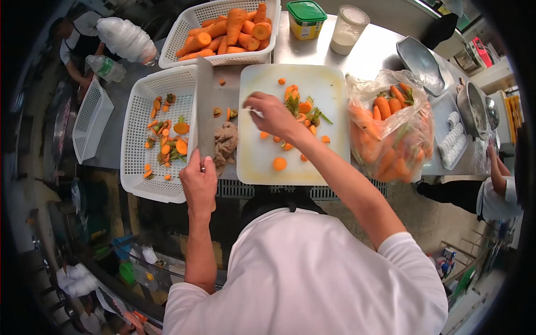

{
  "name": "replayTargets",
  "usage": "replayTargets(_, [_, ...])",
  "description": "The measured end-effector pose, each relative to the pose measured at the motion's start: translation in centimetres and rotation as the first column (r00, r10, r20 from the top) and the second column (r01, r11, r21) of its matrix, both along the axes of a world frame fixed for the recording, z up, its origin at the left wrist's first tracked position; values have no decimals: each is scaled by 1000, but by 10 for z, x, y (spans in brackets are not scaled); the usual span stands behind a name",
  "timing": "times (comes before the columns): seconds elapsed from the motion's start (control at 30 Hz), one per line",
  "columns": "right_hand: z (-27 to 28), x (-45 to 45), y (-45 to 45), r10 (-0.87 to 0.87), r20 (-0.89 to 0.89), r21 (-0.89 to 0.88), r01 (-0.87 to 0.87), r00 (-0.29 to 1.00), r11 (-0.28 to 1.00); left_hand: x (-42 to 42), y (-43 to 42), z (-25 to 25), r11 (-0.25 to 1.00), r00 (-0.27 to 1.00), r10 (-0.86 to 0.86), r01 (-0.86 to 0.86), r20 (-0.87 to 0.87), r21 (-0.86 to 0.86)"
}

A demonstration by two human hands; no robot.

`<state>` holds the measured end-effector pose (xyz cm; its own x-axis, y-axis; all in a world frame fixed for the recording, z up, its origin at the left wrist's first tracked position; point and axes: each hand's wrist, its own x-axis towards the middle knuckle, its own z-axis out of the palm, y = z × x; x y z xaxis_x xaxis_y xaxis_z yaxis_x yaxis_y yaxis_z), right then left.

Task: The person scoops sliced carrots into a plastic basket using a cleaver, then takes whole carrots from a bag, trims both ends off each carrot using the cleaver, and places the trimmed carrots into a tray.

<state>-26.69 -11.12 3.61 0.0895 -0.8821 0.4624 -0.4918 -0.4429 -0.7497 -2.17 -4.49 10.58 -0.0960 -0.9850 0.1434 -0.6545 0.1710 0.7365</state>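
Note:
My left hand (pixel 200 181) is wrapped round the handle of a large knife (pixel 205 106). Its broad blade points away from me, over the right rim of a white basket (pixel 129 151) with carrot ends and pieces inside. My right hand (pixel 272 114) hovers above the left part of a white cutting board (pixel 259 170), fingers bent, with a gap between thumb and fingers and nothing visible in it. Carrot tops with green stems (pixel 293 103) and small carrot pieces are scattered on the board. Between basket and board lies a crumpled brown cloth (pixel 226 139), with a few carrot bits beyond it.
Behind stands a white basket (pixel 170 58) of whole carrots, near a green-lidded tub (pixel 306 21) and a jar (pixel 349 30). A plastic bag of carrots (pixel 388 139) sits right of the board. Other people (pixel 499 190) stand at both sides.

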Motion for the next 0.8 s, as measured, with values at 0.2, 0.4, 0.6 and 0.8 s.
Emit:
replayTargets(0.2, [-64,68,-100,234,-401,150,-188,886,971,18,24,25,988,982,152,-148,-116,38])
replayTargets(0.4, [-76,89,-126,367,-674,264,-254,642,930,45,57,14,974,959,207,-184,-191,134])
replayTargets(0.6, [-92,94,-136,455,-621,378,-264,639,887,60,70,8,958,939,259,-220,-226,182])
replayTargets(0.8, [-95,89,-135,359,-523,410,-141,773,901,63,73,8,951,919,287,-241,-269,192])
